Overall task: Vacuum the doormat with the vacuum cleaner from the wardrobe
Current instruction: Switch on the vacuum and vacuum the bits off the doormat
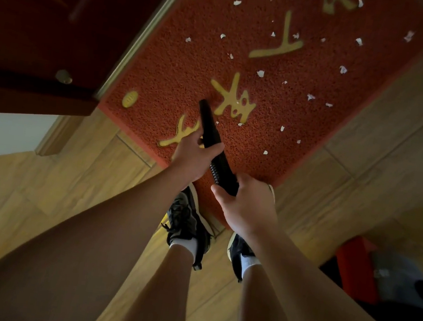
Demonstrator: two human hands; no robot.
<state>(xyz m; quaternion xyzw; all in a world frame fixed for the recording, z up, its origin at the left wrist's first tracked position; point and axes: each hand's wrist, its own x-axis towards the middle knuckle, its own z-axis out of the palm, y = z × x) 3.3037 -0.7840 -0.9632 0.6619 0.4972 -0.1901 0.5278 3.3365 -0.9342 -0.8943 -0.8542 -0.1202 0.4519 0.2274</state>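
Left hand [192, 155] and right hand [246, 206] both grip the black vacuum nozzle [208, 124]; its tip meets the doormat [280, 110] near the door-side edge; scraps [260, 73] lie beyond.

The doormat [305, 124], filling the centre and upper right of the frame, is showing an orange-red, coarse looped texture with a plainer red border. Yellow-gold characters [236, 101] are running across it. White scraps [260, 73] are dotting the mat, thickest toward the top. The vacuum cleaner [209, 127] at centre is presenting as black, with a ribbed band lower down. The floor [37, 190] is showing light tan wood grain in plank lines. The door [35, 13], upper left, is appearing dark maroon, edged by a pale metallic strip [146, 34]. The shoes [185, 219] are showing black with cream soles, and the socks [184, 246] white. A red object [353, 262] is sitting at lower right.
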